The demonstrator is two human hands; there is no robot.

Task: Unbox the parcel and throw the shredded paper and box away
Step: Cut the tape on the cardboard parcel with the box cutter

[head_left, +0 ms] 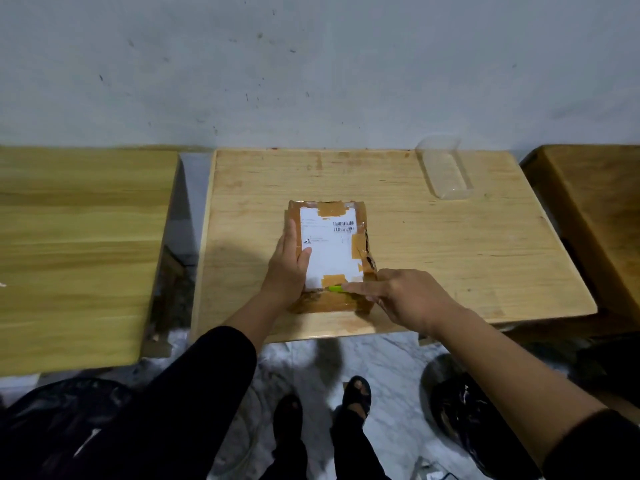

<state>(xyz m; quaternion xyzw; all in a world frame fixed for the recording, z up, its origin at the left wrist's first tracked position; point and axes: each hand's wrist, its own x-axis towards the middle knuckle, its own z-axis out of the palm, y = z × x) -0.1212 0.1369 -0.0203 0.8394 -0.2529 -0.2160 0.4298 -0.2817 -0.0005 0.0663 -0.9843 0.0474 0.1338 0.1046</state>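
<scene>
Parcel point(330, 252) is lying flat near the front middle of the light wooden table point(450, 258), white shipping label facing up, brown tape crossing its edges. Cardboard is looking crumpled and torn along the right side, so judged light, soft-walled, likely to flex under pressure; best steadied flat from above and gripped by the long sides when lifted. Still sealed; contents not visible.

Left hand point(289, 265) is pressing flat on the parcel's left edge, fingers straight, thumb lying on the label. Right hand point(405, 294) is holding a small green cutter point(335, 288), index finger extended along it, tip working at the near taped edge.

Clear plastic container point(446, 171) is lying at the table's far right, appearing empty. Black bin bag point(467, 410) is sitting on the floor at right; contents cannot be told
</scene>
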